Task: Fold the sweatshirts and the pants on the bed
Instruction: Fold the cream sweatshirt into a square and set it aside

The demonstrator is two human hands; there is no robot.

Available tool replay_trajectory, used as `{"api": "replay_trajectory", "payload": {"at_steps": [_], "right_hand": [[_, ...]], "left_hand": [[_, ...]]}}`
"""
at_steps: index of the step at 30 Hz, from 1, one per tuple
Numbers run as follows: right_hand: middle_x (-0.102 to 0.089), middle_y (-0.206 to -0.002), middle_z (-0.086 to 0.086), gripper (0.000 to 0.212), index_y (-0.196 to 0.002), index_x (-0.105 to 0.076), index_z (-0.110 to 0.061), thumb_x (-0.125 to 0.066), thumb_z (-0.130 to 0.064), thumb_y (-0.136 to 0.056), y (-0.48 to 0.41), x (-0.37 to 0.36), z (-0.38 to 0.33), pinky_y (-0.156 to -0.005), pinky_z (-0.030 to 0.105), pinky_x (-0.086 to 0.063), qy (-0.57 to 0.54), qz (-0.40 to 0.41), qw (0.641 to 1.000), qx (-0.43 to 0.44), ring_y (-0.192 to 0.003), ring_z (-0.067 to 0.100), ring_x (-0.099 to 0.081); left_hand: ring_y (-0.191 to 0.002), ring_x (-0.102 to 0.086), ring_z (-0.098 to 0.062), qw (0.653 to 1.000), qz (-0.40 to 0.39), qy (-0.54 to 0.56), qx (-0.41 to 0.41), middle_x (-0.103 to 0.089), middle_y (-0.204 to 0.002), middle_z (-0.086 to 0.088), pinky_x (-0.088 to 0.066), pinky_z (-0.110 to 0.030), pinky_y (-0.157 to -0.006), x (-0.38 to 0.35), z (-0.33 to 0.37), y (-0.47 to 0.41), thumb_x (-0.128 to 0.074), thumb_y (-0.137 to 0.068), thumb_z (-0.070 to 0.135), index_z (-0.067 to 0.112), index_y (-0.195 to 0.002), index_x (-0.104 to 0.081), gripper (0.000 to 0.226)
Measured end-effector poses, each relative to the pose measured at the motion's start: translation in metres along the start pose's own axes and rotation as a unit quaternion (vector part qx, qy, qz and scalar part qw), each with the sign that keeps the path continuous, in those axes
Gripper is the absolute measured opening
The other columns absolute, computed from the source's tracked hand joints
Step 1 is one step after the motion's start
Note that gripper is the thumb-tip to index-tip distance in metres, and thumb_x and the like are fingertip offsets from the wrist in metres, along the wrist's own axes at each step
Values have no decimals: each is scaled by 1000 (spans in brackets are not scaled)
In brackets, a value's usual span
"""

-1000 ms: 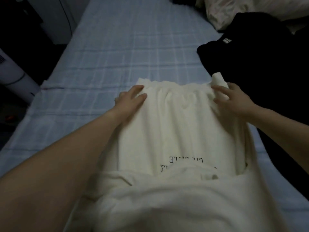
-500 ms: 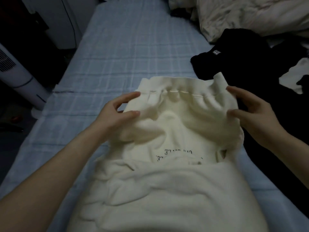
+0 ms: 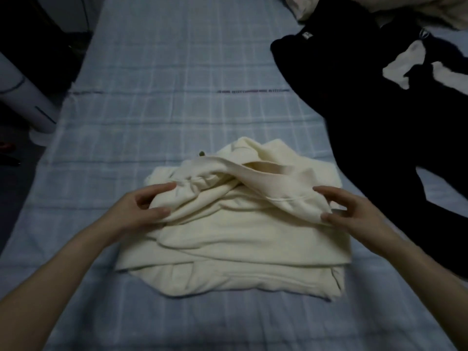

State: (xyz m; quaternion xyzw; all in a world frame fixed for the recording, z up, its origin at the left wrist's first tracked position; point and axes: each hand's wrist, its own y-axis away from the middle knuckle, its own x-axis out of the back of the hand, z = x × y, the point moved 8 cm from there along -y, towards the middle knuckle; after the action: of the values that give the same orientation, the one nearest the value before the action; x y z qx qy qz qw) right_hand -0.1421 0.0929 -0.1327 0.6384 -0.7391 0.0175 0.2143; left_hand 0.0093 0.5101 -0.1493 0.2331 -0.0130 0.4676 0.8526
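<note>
Dimly lit room: a bed [image 3: 157, 72] with a blue checked sheet takes up most of the scene. A cream sweatshirt [image 3: 240, 239] lies in the middle of the bed in front of the person, gathered into a rough, partly folded bundle with several layers stacked. Its ribbed hem band [image 3: 273, 178] is raised and draped across the top of the bundle. The left hand [image 3: 141, 211] grips the left end of that upper layer, its fingers [image 3: 162, 188] and thumb curled round a bunched fold of cloth. The right hand [image 3: 354, 214] holds the right end of the band, its fingers [image 3: 329, 192] above and the thumb below, pinching the fabric between them. Both forearms are bare and extend over the sheet. Dark garments [image 3: 354, 110] are spread along the right side of the bed, just beside the sweatshirt; a small white label [image 3: 306, 35] and a white patch [image 3: 405, 64] show on them. Pale bedding [image 3: 304, 8] sits at the far right corner. A white upright appliance [image 3: 22, 97] stands on the floor off the left edge of the bed.
</note>
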Motion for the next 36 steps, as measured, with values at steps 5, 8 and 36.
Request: {"api": "replay_trajectory", "payload": {"at_steps": [5, 8, 36], "right_hand": [[-70, -100, 4, 67, -128, -47, -49, -76, -9, -82, -6, -1, -30, -76, 30, -57, -30, 32, 999, 31, -85, 17, -70], [-70, -90, 4, 54, -124, -56, -42, -80, -24, -79, -14, -7, -44, -70, 27, -53, -8, 33, 999, 10, -76, 13, -67], [-78, -98, -1, 30, -99, -80, -29, -83, -40, -72, 38, 21, -20, -79, 17, -55, 11, -111, 994, 19, -94, 12, -73]], "left_hand": [[-82, -65, 1, 997, 34, -28, -66, -71, -99, 17, -49, -10, -65, 6, 45, -2, -81, -63, 40, 40, -99, -65, 39], [-75, -67, -7, 991, 131, 4, -11, -72, -91, 3, -53, -20, -61, 9, 51, -21, -76, -71, 50, 42, -112, -53, 47], [-79, -60, -16, 980, -20, -179, -90, -68, -86, -7, -46, -31, -74, -48, 54, 47, -80, -57, 47, 25, -90, -72, 41]]}}
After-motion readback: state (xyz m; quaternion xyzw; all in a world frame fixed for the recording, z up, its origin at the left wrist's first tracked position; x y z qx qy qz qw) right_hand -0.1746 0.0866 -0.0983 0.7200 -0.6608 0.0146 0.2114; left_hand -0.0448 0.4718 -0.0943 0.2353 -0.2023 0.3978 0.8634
